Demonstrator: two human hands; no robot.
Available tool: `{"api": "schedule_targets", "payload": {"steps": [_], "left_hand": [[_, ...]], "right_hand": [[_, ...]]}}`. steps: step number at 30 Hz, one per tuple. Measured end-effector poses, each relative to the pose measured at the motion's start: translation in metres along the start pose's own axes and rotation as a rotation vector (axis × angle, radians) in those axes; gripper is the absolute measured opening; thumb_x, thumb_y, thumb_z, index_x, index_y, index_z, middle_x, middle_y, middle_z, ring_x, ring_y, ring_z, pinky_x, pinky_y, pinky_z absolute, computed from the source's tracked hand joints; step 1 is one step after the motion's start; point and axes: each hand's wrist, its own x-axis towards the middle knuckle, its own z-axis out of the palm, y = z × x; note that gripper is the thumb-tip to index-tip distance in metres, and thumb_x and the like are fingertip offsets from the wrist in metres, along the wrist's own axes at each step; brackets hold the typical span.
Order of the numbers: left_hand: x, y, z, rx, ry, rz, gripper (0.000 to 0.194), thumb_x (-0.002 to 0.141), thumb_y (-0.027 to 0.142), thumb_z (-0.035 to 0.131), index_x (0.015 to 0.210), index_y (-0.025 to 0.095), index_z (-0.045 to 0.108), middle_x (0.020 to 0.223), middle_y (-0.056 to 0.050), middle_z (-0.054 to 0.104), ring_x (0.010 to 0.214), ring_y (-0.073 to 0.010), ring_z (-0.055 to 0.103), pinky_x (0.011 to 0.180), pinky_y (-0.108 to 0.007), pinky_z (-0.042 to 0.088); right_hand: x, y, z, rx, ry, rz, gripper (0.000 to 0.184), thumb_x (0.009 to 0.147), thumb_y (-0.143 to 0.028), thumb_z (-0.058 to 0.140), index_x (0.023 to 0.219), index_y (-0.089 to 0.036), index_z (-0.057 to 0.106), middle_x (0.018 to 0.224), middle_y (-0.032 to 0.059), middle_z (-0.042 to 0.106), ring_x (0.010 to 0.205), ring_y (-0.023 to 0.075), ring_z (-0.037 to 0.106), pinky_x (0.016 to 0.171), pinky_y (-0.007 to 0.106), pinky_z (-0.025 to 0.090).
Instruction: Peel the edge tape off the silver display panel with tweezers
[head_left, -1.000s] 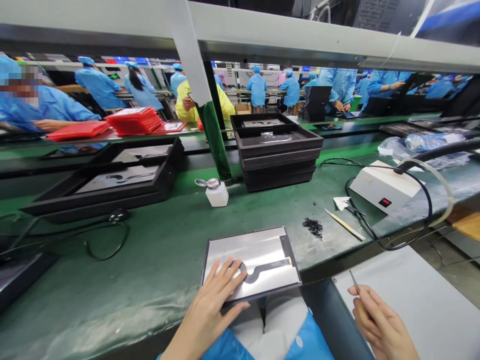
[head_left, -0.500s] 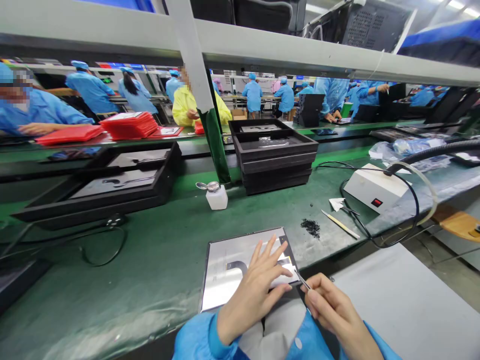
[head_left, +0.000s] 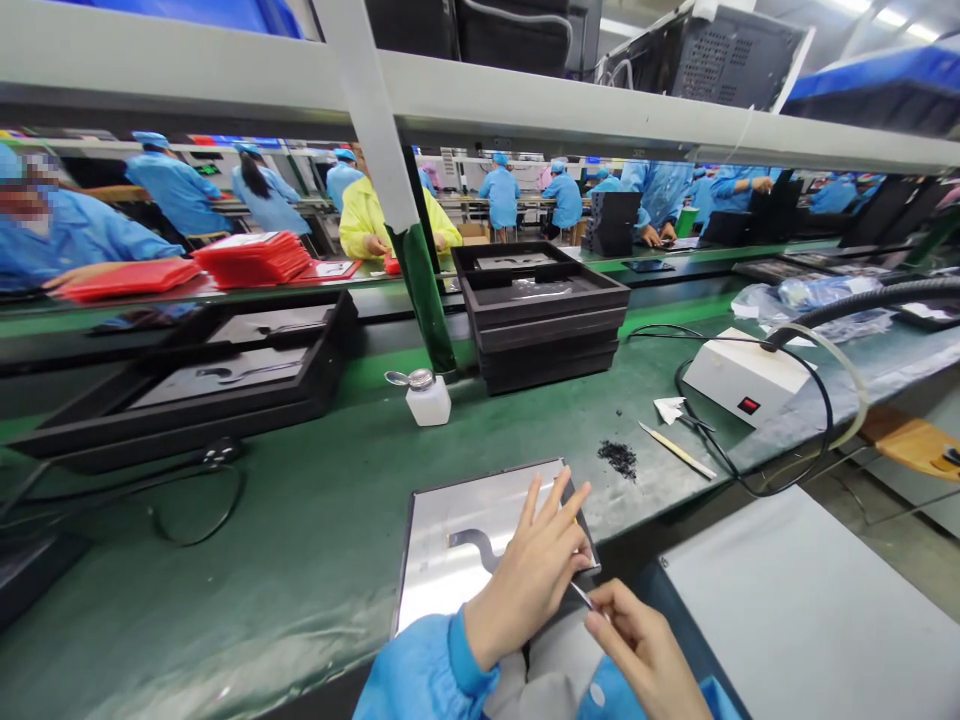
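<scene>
The panel (head_left: 461, 515) lies at the near edge of the worktop (head_left: 315, 530), its near right corner apparently jutting past that edge, and the step in hand looks like fine work at the panel's right end. The left hand (head_left: 529, 570) lies over the right part of the panel with its upper fingers fanned, covering some of the dark ribbon (head_left: 476, 538); whether its thumb and forefinger pinch anything I cannot tell. The right hand (head_left: 637, 635), just off the panel's near right corner, has its grip closed, thumb against fingers, on a thin metal tool (head_left: 581, 595). The tool points up toward the left fingers; its tip is too hidden to say what it meets. The next move likely calls for the left hand to steady the panel while the tool is guided lightly, without scratching the panel or snagging the ribbon. Beyond the panel's far edge stands a white bottle (head_left: 429, 400); to the panel's right lie black scraps (head_left: 619, 460) and, farther right, a yellow stick (head_left: 679, 450).
</scene>
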Motion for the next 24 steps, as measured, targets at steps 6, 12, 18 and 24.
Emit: {"api": "schedule_targets", "payload": {"steps": [6, 12, 18, 24], "left_hand": [[-0.011, -0.006, 0.004, 0.099, 0.013, -0.042, 0.023, 0.092, 0.001, 0.039, 0.08, 0.016, 0.051, 0.152, -0.018, 0.039, 0.148, -0.0335, 0.012, 0.113, -0.065, 0.03], [-0.04, 0.006, 0.011, 0.226, 0.091, 0.01, 0.015, 0.091, 0.006, 0.049, 0.081, 0.016, 0.053, 0.157, -0.017, 0.029, 0.148, -0.0377, 0.012, 0.115, -0.069, 0.013], [-0.008, 0.005, 0.013, 0.196, 0.021, 0.163, 0.019, 0.094, 0.006, 0.043, 0.082, 0.016, 0.053, 0.152, -0.02, 0.037, 0.148, -0.0345, 0.013, 0.116, -0.069, 0.013], [0.009, -0.016, 0.009, 0.041, -0.06, 0.07, 0.014, 0.091, 0.009, 0.052, 0.081, 0.018, 0.055, 0.149, -0.013, 0.045, 0.148, -0.0327, 0.015, 0.114, -0.069, 0.02]], "right_hand": [[0.012, 0.015, 0.003, 0.326, -0.074, 0.158, 0.051, 0.08, -0.067, 0.063, 0.079, -0.017, 0.062, 0.052, -0.0095, 0.037, 0.043, 0.0061, 0.021, 0.043, 0.022, 0.015], [0.016, 0.034, 0.014, 0.488, -0.09, 0.2, 0.054, 0.073, -0.073, 0.066, 0.075, -0.02, 0.054, 0.038, -0.0147, 0.03, 0.034, 0.0038, 0.013, 0.034, 0.02, 0.009], [0.013, 0.027, 0.014, 0.393, -0.042, 0.139, 0.055, 0.076, -0.072, 0.064, 0.067, -0.02, 0.048, 0.05, -0.0096, 0.04, 0.038, 0.0029, 0.019, 0.037, 0.02, 0.011], [0.016, 0.038, 0.01, 0.451, -0.081, 0.144, 0.053, 0.074, -0.071, 0.066, 0.073, -0.02, 0.053, 0.041, -0.0139, 0.032, 0.034, 0.0027, 0.014, 0.034, 0.02, 0.009]]}}
